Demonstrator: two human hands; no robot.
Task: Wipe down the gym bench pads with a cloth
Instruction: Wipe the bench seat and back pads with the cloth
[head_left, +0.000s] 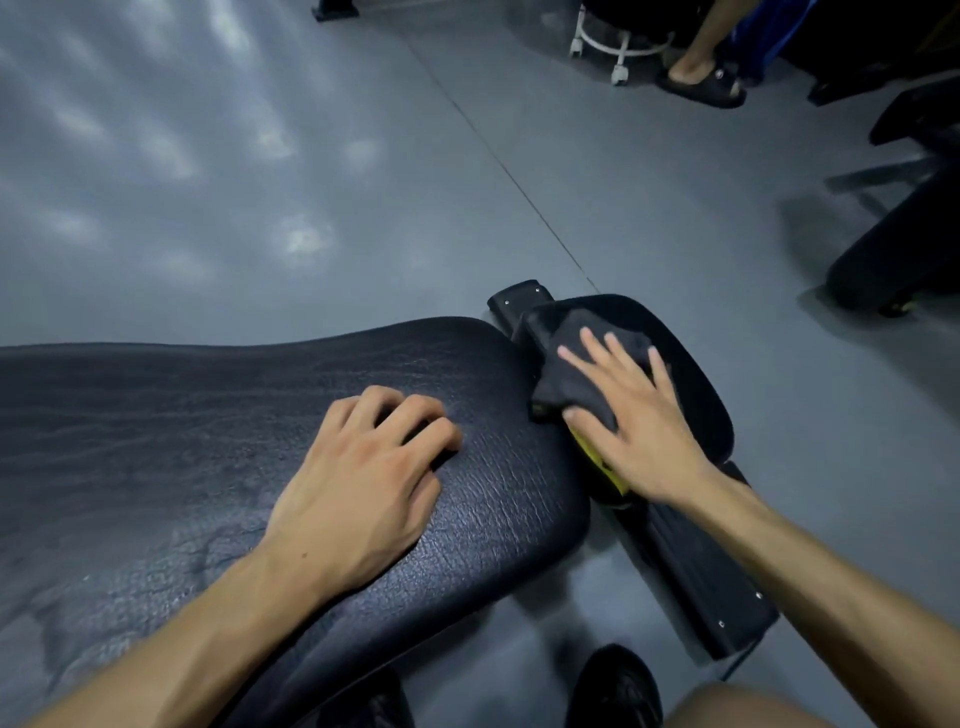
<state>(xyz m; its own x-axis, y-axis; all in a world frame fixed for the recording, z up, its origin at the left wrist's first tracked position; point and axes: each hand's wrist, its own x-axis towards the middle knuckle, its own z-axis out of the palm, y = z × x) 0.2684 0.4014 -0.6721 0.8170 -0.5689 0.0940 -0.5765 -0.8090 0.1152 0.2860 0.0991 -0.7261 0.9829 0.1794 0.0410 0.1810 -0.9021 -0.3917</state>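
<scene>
Grey gym flooring (260, 156), glossy with patches of reflected light, fills the far half of the view. Nearer, the dark cloth (576, 364) lies bunched on the small seat pad (691, 374) at right centre, its long side running from near left to far right. No brand, label or writing can be read on it or on the pads. The right hand (634, 415) presses flat on the cloth, fingers straight and spread apart. A bit of yellow (597, 457) shows just under the wrist. Left of the seat pad, across a narrow gap, the big back pad (208, 415) stretches off to the left edge, black and cracked. The left hand (358, 478) rests on it, fingers curled and holding nothing. At far right, someone's sandalled foot (701, 78) stands beside a white wheeled stool (618, 47).
</scene>
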